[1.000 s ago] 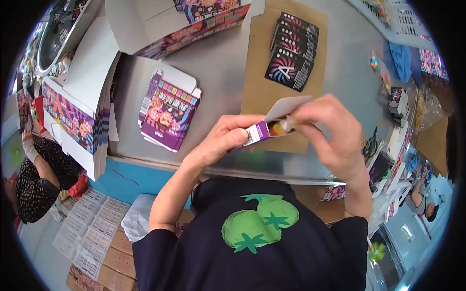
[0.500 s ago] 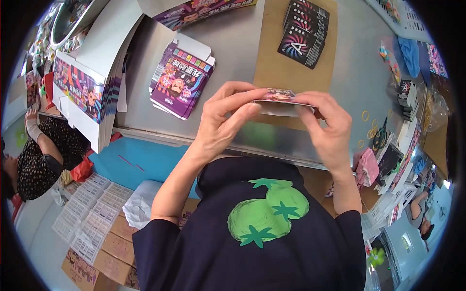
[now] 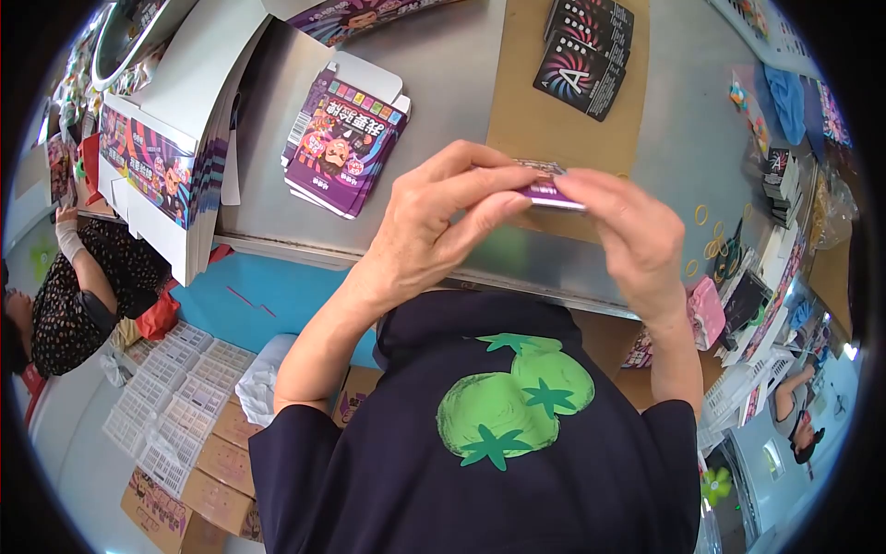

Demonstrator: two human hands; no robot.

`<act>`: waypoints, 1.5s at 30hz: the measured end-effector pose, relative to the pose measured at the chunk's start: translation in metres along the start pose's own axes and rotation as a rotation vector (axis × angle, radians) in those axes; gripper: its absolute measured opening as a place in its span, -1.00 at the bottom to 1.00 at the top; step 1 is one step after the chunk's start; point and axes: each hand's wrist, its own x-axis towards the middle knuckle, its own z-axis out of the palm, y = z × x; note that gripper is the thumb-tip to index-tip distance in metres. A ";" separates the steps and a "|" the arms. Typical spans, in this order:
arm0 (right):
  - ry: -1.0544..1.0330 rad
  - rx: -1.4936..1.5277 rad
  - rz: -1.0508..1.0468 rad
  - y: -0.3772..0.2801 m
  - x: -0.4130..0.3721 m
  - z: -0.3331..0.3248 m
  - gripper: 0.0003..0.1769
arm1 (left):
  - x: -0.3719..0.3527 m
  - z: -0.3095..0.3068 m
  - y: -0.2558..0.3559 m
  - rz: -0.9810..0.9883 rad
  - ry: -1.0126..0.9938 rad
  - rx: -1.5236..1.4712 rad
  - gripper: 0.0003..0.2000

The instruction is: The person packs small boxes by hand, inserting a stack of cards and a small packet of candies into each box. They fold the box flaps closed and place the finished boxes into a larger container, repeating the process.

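Observation:
Between the fingertips of both hands is a small purple printed card box (image 3: 552, 196), held edge-on above the near side of the metal table (image 3: 434, 111). My left hand (image 3: 434, 208) pinches its left end, and my right hand (image 3: 637, 231) grips the right end. Fingers cover much of the box, so its flaps cannot be made out. Beyond the hands, black playing cards (image 3: 580, 78) lie in overlapping piles on a brown cardboard sheet (image 3: 563, 143). To the left rests a stack of flat purple card boxes (image 3: 341, 148).
A large white printed carton (image 3: 152, 171) stands at the table's left. Yellow rubber bands (image 3: 712, 247) and scissors (image 3: 733, 249) lie at the right, near a pink cloth (image 3: 706, 312). White plastic crates (image 3: 171, 388) sit on the floor. Other people are at both sides.
Both hands have shifted slightly right, and their fingertips are closer together. The box has turned: its wide pale opening no longer shows, and a narrow purple side faces me.

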 end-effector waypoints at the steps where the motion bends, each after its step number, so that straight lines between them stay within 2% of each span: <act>1: -0.003 0.003 0.003 -0.001 0.001 0.000 -0.70 | -0.001 0.000 -0.002 -0.012 0.015 0.012 -0.79; 3: 0.025 0.165 0.141 -0.004 0.003 -0.002 -0.67 | -0.002 0.001 -0.007 -0.026 0.030 0.022 -0.78; 5: 0.037 0.247 0.210 -0.004 0.003 -0.001 -0.65 | -0.001 0.001 -0.011 0.060 0.009 0.107 -0.75; 7: 0.056 0.054 0.084 -0.001 0.001 0.001 -0.64 | 0.000 0.000 -0.016 0.102 -0.003 0.150 -0.74; 10: 0.068 -0.158 -0.035 0.000 -0.004 0.005 -0.64 | -0.002 0.002 -0.026 0.429 0.036 0.519 -0.67; 12: 0.090 -0.398 -0.166 -0.002 -0.006 0.009 -0.66 | -0.008 0.004 -0.026 0.440 0.031 0.536 -0.66; 16: 0.198 -0.301 -0.247 0.011 -0.013 0.025 -0.67 | -0.013 0.008 -0.037 0.518 0.055 0.624 -0.63; 18: 0.171 -0.212 -0.236 0.014 -0.006 0.025 -0.68 | -0.008 0.006 -0.036 0.563 0.090 0.665 -0.63; 19: 0.184 -0.221 -0.265 0.015 0.000 0.021 -0.68 | -0.004 0.003 -0.034 0.519 0.074 0.610 -0.63; 21: 0.093 -0.112 -0.171 0.016 0.013 0.008 -0.70 | 0.009 -0.004 -0.031 0.438 0.047 0.491 -0.62; 23: 0.048 -0.077 -0.145 0.016 0.034 -0.006 -0.71 | 0.029 -0.022 -0.027 0.419 0.165 0.492 -0.63; 25: 0.280 0.135 -0.023 0.009 0.060 -0.026 -0.76 | 0.044 -0.043 -0.020 0.314 0.353 0.458 -0.66; 27: 0.524 0.288 -0.055 0.000 0.099 -0.039 -0.81 | 0.052 -0.057 -0.017 0.322 0.349 0.475 -0.67; 29: 0.607 0.241 -0.191 -0.006 0.145 -0.044 -0.81 | 0.053 -0.067 -0.016 0.325 0.304 0.506 -0.69; 31: 0.549 0.289 -0.418 0.004 0.191 -0.034 -0.78 | 0.038 -0.067 -0.025 0.259 0.286 0.568 -0.61; 32: 0.543 0.296 -0.411 0.012 0.204 -0.028 -0.78 | 0.025 -0.066 -0.031 0.193 0.270 0.630 -0.53; 33: 0.441 0.156 -0.409 0.019 0.213 -0.019 -0.76 | 0.014 -0.065 -0.036 0.120 0.252 0.690 -0.45; 34: 0.333 0.020 -0.405 0.024 0.217 -0.009 -0.75 | 0.004 -0.065 -0.039 0.097 0.249 0.690 -0.45; 35: 0.319 0.034 -0.396 0.028 0.217 -0.001 -0.75 | -0.006 -0.065 -0.040 -0.009 0.291 0.790 -0.36; 37: 0.250 -0.251 -0.489 0.025 0.218 0.011 -0.73 | -0.021 -0.067 -0.043 -0.216 0.375 0.992 -0.17; 38: 0.217 -0.396 -0.541 0.021 0.219 0.015 -0.71 | -0.027 -0.067 -0.048 -0.229 0.377 0.995 -0.17; 39: 0.211 -0.388 -0.546 0.017 0.216 0.019 -0.71 | -0.032 -0.067 -0.055 -0.268 0.345 0.954 -0.10; 41: 0.377 -0.631 -0.561 -0.007 0.198 0.027 -0.75 | -0.040 -0.068 -0.063 -0.335 0.272 0.868 0.04; 43: 0.245 -0.290 -0.419 -0.021 0.172 0.044 -0.76 | -0.039 -0.069 -0.060 -0.301 0.295 0.900 0.03; 45: 0.025 -0.057 -0.269 -0.029 0.148 0.068 -0.75 | -0.036 -0.067 -0.055 -0.223 0.339 0.964 0.03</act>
